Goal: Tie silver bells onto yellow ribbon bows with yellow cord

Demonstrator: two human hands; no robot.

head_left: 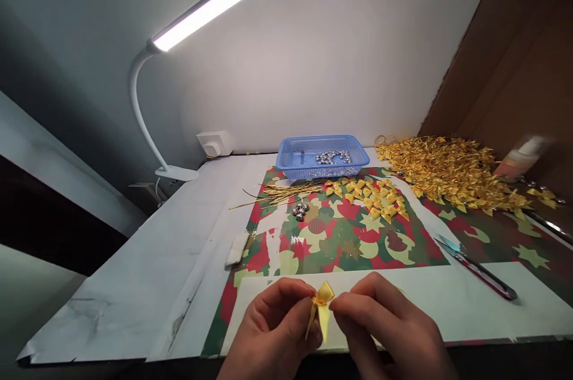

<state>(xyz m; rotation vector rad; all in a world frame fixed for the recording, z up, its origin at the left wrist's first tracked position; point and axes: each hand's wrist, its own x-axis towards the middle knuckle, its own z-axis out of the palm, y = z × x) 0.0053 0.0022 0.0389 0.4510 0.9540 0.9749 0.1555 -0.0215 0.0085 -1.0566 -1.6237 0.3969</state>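
Both hands, left hand and right hand, are pinching one yellow bow above the table's near edge, while a big pile sits finished and bells and wires are waiting.

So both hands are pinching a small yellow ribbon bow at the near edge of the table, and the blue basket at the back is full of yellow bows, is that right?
Not quite. The head view shows the blue basket holding small silver bells, not yellow bows. The rest stands: the left hand and right hand both pinch a small yellow ribbon bow at the table's near edge.
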